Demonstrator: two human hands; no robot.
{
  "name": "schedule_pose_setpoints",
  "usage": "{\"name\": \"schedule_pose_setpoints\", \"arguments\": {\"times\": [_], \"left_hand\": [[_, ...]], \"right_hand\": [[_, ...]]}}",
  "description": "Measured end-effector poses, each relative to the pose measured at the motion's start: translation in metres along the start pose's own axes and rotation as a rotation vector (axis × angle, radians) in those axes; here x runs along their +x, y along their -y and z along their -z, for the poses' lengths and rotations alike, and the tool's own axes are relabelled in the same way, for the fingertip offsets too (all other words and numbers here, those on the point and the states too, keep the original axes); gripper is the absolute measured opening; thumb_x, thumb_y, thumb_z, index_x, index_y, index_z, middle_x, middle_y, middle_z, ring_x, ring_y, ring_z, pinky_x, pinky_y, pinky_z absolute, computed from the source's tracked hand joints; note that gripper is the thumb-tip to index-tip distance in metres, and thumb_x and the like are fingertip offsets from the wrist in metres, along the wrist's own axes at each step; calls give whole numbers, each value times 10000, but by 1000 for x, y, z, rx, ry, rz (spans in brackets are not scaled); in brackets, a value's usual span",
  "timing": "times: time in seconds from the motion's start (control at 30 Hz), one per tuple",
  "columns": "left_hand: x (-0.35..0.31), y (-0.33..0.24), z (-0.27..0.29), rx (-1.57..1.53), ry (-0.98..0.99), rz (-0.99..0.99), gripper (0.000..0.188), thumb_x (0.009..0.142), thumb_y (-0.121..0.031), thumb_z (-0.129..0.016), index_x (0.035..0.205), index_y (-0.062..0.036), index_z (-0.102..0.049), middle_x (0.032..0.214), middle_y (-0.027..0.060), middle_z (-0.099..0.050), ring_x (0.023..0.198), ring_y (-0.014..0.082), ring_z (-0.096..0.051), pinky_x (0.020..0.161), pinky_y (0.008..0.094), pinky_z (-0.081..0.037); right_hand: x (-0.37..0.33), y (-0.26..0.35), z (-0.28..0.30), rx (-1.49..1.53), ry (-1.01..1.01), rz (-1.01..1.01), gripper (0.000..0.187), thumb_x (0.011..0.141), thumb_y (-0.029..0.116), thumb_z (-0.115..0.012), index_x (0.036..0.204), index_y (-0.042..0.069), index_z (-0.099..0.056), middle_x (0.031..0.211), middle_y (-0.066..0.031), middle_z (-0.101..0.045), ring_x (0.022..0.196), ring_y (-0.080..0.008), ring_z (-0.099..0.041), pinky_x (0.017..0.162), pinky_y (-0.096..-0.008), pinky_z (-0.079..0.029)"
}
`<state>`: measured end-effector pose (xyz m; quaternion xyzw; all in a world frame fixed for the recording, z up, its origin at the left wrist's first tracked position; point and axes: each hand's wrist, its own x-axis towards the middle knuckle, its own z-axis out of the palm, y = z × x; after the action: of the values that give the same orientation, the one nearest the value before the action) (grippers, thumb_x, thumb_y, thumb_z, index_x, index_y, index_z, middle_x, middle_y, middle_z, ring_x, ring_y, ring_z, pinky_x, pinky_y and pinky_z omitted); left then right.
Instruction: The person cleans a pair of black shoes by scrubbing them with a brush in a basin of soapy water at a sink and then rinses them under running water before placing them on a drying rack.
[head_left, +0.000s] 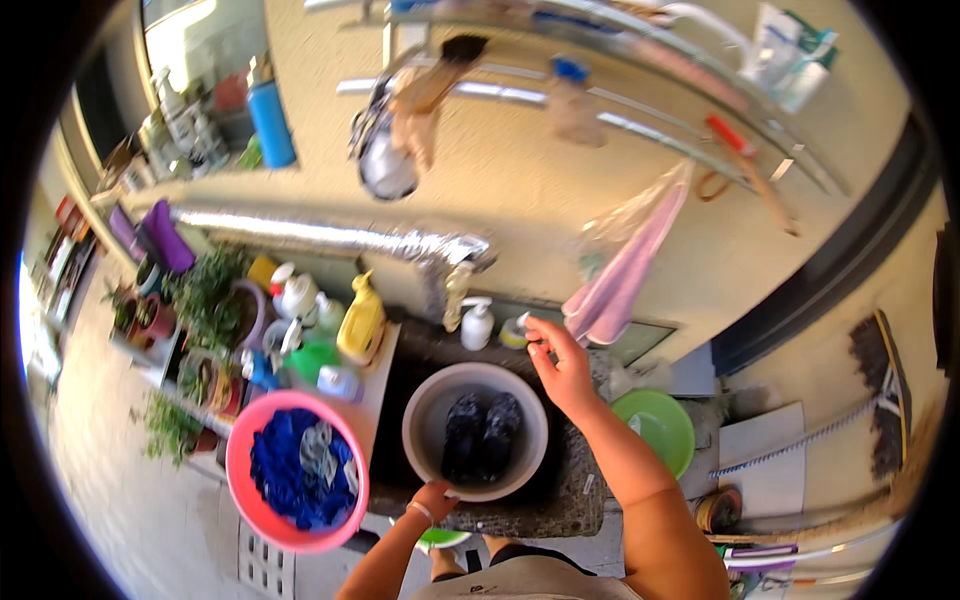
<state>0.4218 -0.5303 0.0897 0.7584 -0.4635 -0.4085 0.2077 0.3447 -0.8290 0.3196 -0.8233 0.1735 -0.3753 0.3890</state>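
Observation:
A grey round basin (412,430) stands in the dark stone sink (570,490), with a pair of dark wet shoes (482,436) side by side inside. At its near rim my left hand (435,500) is closed on the edge. My right hand (562,368) is raised beyond the basin's right side, index finger stretched out and the others loosely bent. Its fingertip is beside a small tub (514,333) with a yellow-green band; whether they touch is unclear. Left of the tub stands a white pump bottle (477,324).
Left of the sink, a pink basin (238,470) holds blue and grey cloth, near a yellow jug (361,320) and several bottles. A green basin (655,430) lies right. A pink towel (620,280) hangs below a wall rack (640,125). Potted plants (215,295) stand far left.

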Motion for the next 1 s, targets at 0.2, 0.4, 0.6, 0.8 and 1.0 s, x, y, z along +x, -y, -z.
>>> {"name": "schedule_pose_setpoints", "arguments": {"times": [0.2,0.4,0.6,0.8,1.0], "left_hand": [[-33,57,1,182,72,62,408,752,-383,-643,922,-12,-645,951,212,-638,921,376,-594,832,439,-472],[-73,83,-1,227,7,73,498,773,-433,-633,1034,-8,-647,1037,208,-637,986,356,-599,881,405,-472],[-58,119,-30,289,105,29,511,768,-460,-617,1017,-14,-647,1132,216,-602,1077,347,-560,936,397,-439],[-41,69,-29,301,135,-91,478,768,-448,-608,961,-12,-647,1047,214,-627,1012,367,-581,885,423,-463],[-55,65,-40,363,173,-95,449,783,-432,-595,978,-33,-656,1026,200,-638,989,360,-589,892,421,-461]], "right_hand": [[46,142,100,-285,-406,398,270,823,-41,-567,1088,5,-594,982,-125,-640,786,-194,-611,702,-278,-480],[91,213,184,-1248,-594,481,208,804,92,-608,998,19,-619,1040,-125,-610,930,-299,-561,792,-421,-463],[134,218,209,-1453,-165,-326,362,798,127,-641,1142,46,-563,1123,-151,-586,995,-347,-559,842,-413,-477],[132,182,230,-1776,-371,374,398,784,79,-636,1172,56,-548,1044,-158,-616,865,-301,-624,739,-394,-508],[153,195,128,83,16,-204,350,871,162,-594,1154,-31,-520,932,-209,-641,851,-312,-653,774,-387,-531]]}}
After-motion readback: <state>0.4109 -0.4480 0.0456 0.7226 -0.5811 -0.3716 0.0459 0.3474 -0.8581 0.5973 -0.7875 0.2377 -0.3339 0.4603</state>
